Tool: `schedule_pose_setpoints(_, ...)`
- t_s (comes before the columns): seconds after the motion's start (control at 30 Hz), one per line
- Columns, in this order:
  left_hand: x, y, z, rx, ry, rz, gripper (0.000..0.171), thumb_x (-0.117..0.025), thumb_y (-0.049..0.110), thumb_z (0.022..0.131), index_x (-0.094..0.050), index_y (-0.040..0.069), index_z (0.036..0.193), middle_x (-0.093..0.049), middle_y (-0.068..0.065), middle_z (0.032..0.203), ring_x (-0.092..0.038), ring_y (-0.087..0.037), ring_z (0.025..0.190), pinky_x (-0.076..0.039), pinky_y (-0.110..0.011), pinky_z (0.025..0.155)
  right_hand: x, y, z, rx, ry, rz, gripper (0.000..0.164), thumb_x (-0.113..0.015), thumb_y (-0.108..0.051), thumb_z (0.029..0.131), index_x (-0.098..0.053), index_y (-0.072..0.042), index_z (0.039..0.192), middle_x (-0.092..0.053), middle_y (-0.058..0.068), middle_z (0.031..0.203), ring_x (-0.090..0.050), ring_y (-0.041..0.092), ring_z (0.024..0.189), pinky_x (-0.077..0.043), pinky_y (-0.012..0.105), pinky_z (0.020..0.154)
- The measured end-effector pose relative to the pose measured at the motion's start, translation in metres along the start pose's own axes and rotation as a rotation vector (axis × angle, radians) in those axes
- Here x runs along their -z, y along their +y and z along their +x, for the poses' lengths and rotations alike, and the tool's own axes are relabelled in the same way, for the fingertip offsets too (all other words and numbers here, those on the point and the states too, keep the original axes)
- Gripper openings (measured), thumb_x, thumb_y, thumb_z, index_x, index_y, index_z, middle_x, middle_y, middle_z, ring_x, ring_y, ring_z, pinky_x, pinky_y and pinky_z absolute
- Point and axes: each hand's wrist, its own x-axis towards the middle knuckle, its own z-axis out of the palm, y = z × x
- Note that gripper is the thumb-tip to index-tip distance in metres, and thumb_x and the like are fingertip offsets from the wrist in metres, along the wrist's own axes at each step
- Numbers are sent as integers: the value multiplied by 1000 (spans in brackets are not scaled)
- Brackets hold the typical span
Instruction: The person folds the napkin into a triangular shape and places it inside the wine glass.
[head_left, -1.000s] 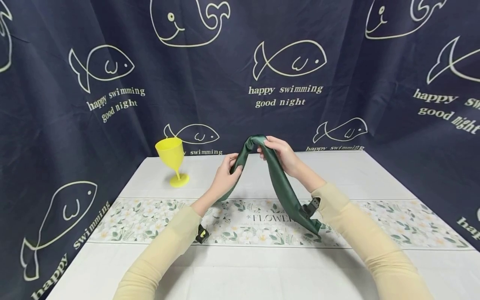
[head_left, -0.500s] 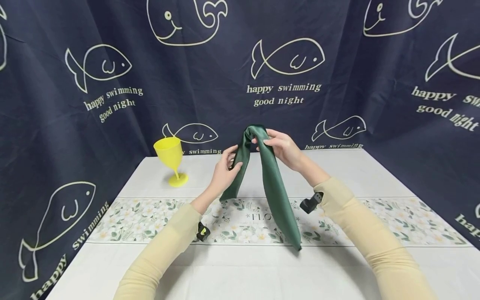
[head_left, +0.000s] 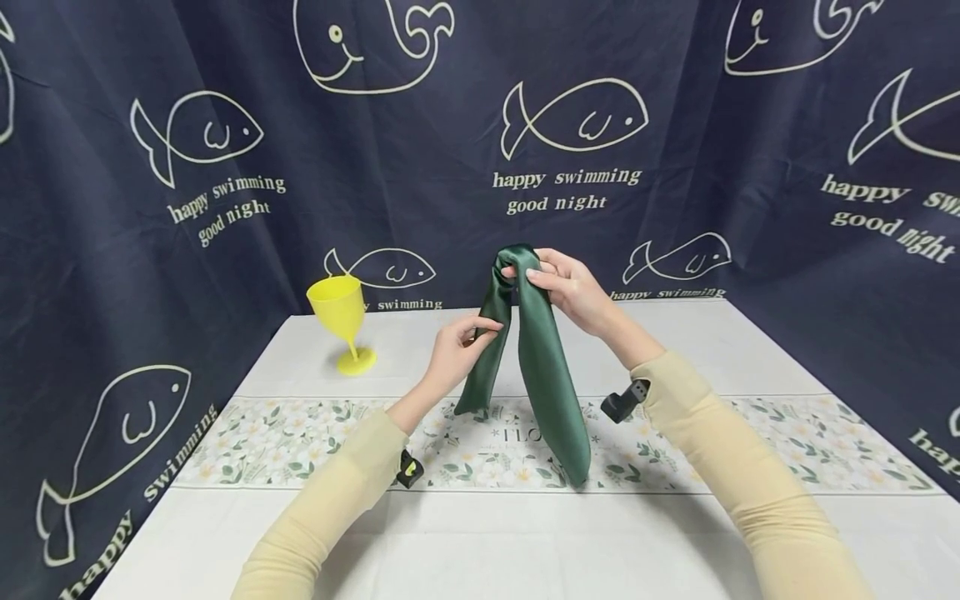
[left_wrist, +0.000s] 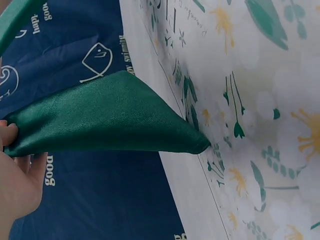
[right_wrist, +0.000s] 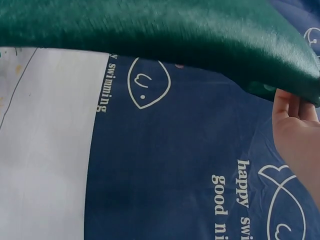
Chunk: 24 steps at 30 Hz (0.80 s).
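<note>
A dark green satin scarf (head_left: 546, 375), folded into a long band, hangs in the air in an upside-down U above the table. Close to the top of its bend, my right hand (head_left: 576, 292) holds it between thumb and fingers. Lower on the left strand, my left hand (head_left: 456, 350) pinches the cloth with thumb and fingertips. In the left wrist view the left hand (left_wrist: 22, 185) grips the band, which widens toward a pointed end. The right wrist view has the right hand (right_wrist: 300, 132) under the green cloth (right_wrist: 165, 32), its thumb not visible.
A yellow plastic goblet (head_left: 339, 308) stands upright at the back left of the white table (head_left: 487, 550). A floral runner (head_left: 285, 442) crosses the table. Behind it hangs a dark blue curtain (head_left: 442, 200) with fish drawings.
My right hand has lifted the bend slightly. The right strand has swung left and hangs steeper. My left hand has shifted right with the left strand, from a looser grasp to a pinch.
</note>
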Motion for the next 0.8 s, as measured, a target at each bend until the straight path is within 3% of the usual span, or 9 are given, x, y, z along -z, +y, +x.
schedule_pose_setpoints(0.07, -1, 1, 0, -6, -8, 4, 14, -66, 7, 87, -73, 7, 99, -65, -14, 93, -53, -7, 69, -46, -17, 63, 0, 0, 1, 3, 7, -3, 24, -45, -2, 96, -48, -5, 120, -70, 0, 104, -65, 12, 101, -54, 23, 77)
schedule_pose_setpoints(0.13, -2, 1, 0, -19, -16, 13, 15, -66, 7, 87, -73, 7, 101, -68, -11, 101, -61, -11, 90, -52, -20, 72, -2, 1, 1, 6, 21, -4, 25, -46, -3, 96, -47, -6, 121, -69, 0, 104, -65, 12, 100, -54, 23, 77)
schedule_pose_setpoints(0.17, -3, 1, 0, -27, -23, 21, 16, -66, 7, 87, -72, 7, 102, -68, -9, 107, -62, -14, 100, -53, -22, 77, -2, 1, 1, 11, 31, -3, 25, -47, -3, 96, -48, -6, 121, -69, 0, 104, -65, 12, 99, -54, 22, 76)
schedule_pose_setpoints(0.23, -4, 2, -1, -53, -37, 32, 17, -64, 6, 88, -72, 7, 103, -67, -9, 110, -62, -19, 104, -54, -25, 78, -4, 2, 2, 21, 56, -2, 24, -47, -3, 96, -49, -7, 120, -68, 0, 104, -65, 11, 97, -54, 22, 75)
schedule_pose_setpoints(0.37, -8, 2, -2, -101, -49, 66, 20, -62, 2, 88, -72, 7, 105, -67, -10, 110, -63, -22, 102, -54, -24, 76, -6, 4, 2, 43, 103, 3, 22, -49, -4, 96, -52, -7, 118, -67, 0, 105, -66, 10, 92, -55, 21, 72)
schedule_pose_setpoints(0.57, -13, 5, -6, -154, -13, 134, 17, -64, 1, 87, -72, 4, 102, -69, -10, 105, -65, -21, 94, -54, -21, 75, -10, 7, 5, 61, 176, -16, 20, -53, -8, 95, -56, -7, 114, -69, 0, 103, -68, 9, 85, -55, 21, 67)
schedule_pose_setpoints(0.8, -18, 11, -10, -165, 31, 136, 13, -61, -3, 86, -72, 0, 90, -69, -11, 98, -66, -22, 88, -55, -20, 72, -17, 8, 11, 79, 260, -32, 18, -54, -9, 95, -58, -5, 112, -70, -2, 94, -68, 8, 77, -56, 20, 62)
